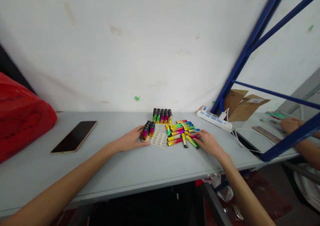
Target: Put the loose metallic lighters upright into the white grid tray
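Observation:
My left hand (130, 140) grips the left end of a white plastic tray (159, 139) with round pockets, thumb along its near edge and fingers behind. Several shiny lighters (148, 130) with black tops stand upright in the tray's left part; its right pockets hold nothing. To the right lies a loose pile of rainbow-coloured lighters (177, 132) on their sides. At the pile's right edge, the fingertips of my right hand (208, 142) are closed on a magenta-yellow lighter (192, 135). Behind the tray, a block of lighters (162, 116) stands upright in rows.
A phone (75, 136) and a red bag (22, 116) are at the left of the grey table (140, 167). At right are a white power strip (214, 118) with cables, a blue metal frame (240, 62) and a cardboard box (243, 106). Another person's hands (291, 124) work beyond the frame.

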Motion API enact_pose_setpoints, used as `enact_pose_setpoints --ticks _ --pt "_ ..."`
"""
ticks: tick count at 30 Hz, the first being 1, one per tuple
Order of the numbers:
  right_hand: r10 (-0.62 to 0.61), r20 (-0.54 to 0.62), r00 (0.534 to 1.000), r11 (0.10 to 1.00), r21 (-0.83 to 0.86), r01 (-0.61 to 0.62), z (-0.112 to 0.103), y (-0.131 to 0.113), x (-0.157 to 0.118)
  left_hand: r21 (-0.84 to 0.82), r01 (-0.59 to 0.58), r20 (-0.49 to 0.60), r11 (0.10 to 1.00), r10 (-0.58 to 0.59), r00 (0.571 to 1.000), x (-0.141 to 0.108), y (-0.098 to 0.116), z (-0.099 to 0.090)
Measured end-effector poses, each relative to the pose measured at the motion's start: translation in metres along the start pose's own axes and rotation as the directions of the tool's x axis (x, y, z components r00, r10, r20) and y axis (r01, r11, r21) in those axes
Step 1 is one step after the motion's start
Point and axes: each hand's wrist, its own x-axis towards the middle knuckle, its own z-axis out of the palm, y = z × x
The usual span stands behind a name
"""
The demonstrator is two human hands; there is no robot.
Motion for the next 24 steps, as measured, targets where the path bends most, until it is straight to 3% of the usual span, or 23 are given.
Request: enact_pose_setpoints --ticks 4,7,10,13,16,18,20,24 --pt "0.067 -0.073 0.995 0.981 0.188 -0.052 -0.003 -0.003 0.012 -0.009 -0.010 -0.014 1.000 0.010 1.000 0.000 -0.001 0.000" --pt "0.134 -0.130 0.982 0.894 0.444 -0.063 -0.011 -0.015 0.032 -0.007 -0.023 -0.014 1.000 0.023 1.000 0.000 -0.003 0.002" --pt "0.185 -0.150 0.971 0.721 0.692 -0.030 -0.017 -0.043 0.052 -0.002 -0.031 -0.019 1.000 0.031 0.999 0.000 -0.004 0.003" --pt "0.232 -0.141 0.962 0.487 0.873 0.011 -0.018 -0.084 0.067 -0.006 -0.032 -0.027 0.999 0.032 0.999 0.000 -0.004 0.004" --pt "0.123 -0.065 0.990 0.326 0.945 0.022 -0.010 -0.127 0.077 -0.018 -0.035 -0.009 0.999 0.035 0.999 0.000 -0.003 0.004" --pt "0.055 -0.018 0.998 0.337 0.942 -0.001 0.001 -0.151 0.081 -0.027 -0.038 0.000 0.999 0.038 0.999 0.000 -0.002 0.004" --pt "0.036 -0.008 0.999 0.408 0.913 -0.008 0.014 -0.170 0.083 -0.038 -0.042 -0.008 0.998 0.042 0.999 0.000 -0.002 0.005" --pt "0.035 -0.160 0.986 0.637 0.764 0.101 0.038 -0.184 0.081 -0.041 -0.054 -0.020 0.998 0.053 0.998 0.000 0.000 0.006"
